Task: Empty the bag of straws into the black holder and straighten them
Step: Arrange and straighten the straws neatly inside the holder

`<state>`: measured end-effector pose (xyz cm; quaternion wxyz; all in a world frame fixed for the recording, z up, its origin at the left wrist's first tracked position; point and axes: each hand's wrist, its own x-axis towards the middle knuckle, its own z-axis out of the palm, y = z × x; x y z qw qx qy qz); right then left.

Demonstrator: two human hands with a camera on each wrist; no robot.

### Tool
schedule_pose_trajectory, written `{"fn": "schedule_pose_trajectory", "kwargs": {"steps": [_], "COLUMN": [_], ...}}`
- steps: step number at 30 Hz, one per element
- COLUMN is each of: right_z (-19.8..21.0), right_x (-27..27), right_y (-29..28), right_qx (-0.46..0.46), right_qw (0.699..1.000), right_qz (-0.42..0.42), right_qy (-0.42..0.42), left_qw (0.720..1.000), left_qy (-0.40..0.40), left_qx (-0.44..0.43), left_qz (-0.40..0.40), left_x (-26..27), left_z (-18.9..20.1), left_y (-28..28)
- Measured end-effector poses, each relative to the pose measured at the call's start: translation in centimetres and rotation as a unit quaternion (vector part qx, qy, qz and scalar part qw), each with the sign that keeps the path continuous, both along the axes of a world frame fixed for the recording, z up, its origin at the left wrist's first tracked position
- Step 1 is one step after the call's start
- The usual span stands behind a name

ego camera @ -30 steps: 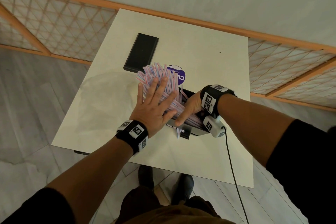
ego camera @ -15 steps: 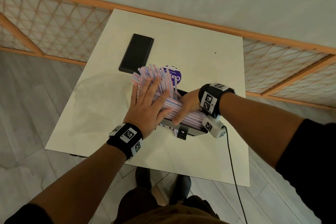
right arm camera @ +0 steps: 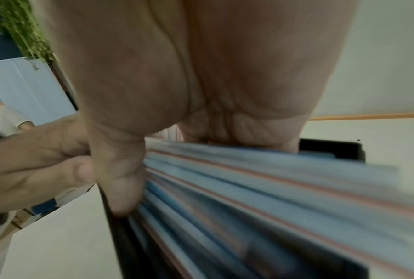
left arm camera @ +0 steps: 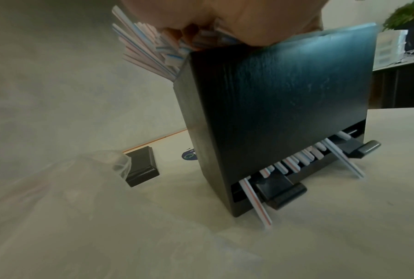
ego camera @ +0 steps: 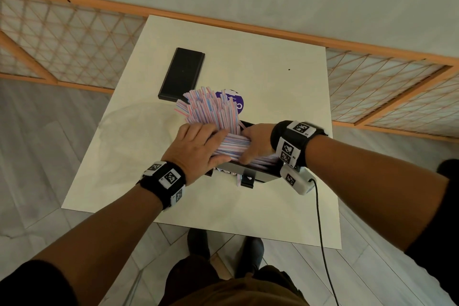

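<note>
Pink-and-blue striped straws (ego camera: 211, 109) fan up and away out of the black holder (ego camera: 236, 168), which stands near the table's front edge. My left hand (ego camera: 196, 146) grips the bundle from the left, fingers curled over it and thumb along the holder's front wall. From the right, my right hand (ego camera: 257, 144) holds the same bundle, thumb down at the front rim. In the left wrist view the holder (left arm camera: 284, 103) fills the frame, and a few straws (left arm camera: 256, 203) poke out of its bottom slot. The right wrist view has my palm (right arm camera: 201, 75) over blurred straws (right arm camera: 272, 188).
A flat black lid (ego camera: 182, 73) lies beyond the holder, with a purple round label (ego camera: 237, 105) beside it. A clear plastic bag (left arm camera: 120, 162) lies on the table's left part. A black cable (ego camera: 320, 218) hangs off my right wrist. A wooden lattice rail (ego camera: 248, 28) borders the far table edge.
My left hand, earlier flat with spread fingers on the fanned straws, has slid toward the holder and curled round the bundle. The right hand stays on the straws at the holder.
</note>
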<state>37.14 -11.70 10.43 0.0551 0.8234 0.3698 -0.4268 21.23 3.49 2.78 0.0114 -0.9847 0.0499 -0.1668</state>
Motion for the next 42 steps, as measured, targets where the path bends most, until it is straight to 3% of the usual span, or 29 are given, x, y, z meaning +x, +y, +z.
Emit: {"fn": "schedule_pose_trajectory", "kwargs": {"steps": [10,15,18,22,24,29,35,42], "right_z": [2.1,1.5,1.1,0.9,0.8,0.4,0.4,-0.1], "right_x": [-0.5,-0.9,-1.0,-1.3,-1.9,-3.0,-4.2,-5.8], "right_y": [-0.7,-0.5,-0.6,-0.9,-1.0,-0.8,-0.5,-0.4], "right_qx": [0.030,0.018,0.017,0.043,0.059,0.065,0.070,0.156], "right_qw": [0.998,0.996,0.992,0.990,0.990,0.992,0.989,0.979], "right_qz": [0.033,0.031,0.025,0.017,0.013,-0.003,0.021,-0.005], "right_qy": [-0.048,-0.088,-0.122,-0.134,-0.126,-0.110,-0.125,-0.132], "left_qw": [0.997,0.993,0.950,0.821,0.802,0.791,0.795,0.912], "left_qy": [0.042,-0.018,-0.031,0.005,0.026,0.028,0.016,0.029], "left_qx": [-0.037,-0.104,-0.240,-0.490,-0.520,-0.543,-0.536,-0.370], "left_qz": [-0.046,0.059,0.196,0.293,0.292,0.282,0.284,0.174], "left_x": [1.1,-0.8,-3.0,-4.8,-4.8,-4.0,-3.4,-3.1], "left_z": [1.5,2.9,3.7,3.4,3.0,2.7,3.3,3.4], "left_y": [0.8,-1.1,-2.0,-2.3,-2.2,-2.1,-2.3,-2.9]}}
